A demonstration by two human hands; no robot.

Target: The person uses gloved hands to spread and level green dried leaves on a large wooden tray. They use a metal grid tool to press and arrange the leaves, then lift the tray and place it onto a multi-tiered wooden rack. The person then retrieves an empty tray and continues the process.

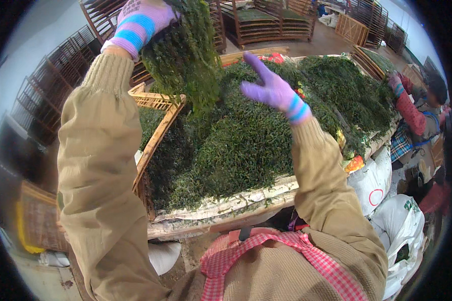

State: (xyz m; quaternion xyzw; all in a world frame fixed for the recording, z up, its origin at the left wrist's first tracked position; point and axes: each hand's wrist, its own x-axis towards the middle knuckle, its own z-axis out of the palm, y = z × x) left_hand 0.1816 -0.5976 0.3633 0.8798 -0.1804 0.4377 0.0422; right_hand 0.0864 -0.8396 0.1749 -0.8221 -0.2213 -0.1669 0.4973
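My left hand (145, 22), in a purple knit glove with blue bands, is raised at the upper left and grips a long hanging clump of green leafy plant strands (184, 60). Its fingertips are partly hidden by the clump. My right hand (269, 86), gloved alike, hovers over the heap with fingers spread and nothing in it. Beneath both lies a large heap of the same dark green plant matter (245, 146) on a table with a pale covered edge (226, 207). A slatted wooden frame (158, 139) leans at the heap's left side, below the hanging clump.
Racks of stacked trays (275, 26) stand behind the table, with more racks (52, 94) along the left wall. A co-worker (418, 113) is at the table's right end, beside another wooden tray (376, 62). White sacks (395, 222) lie at the lower right.
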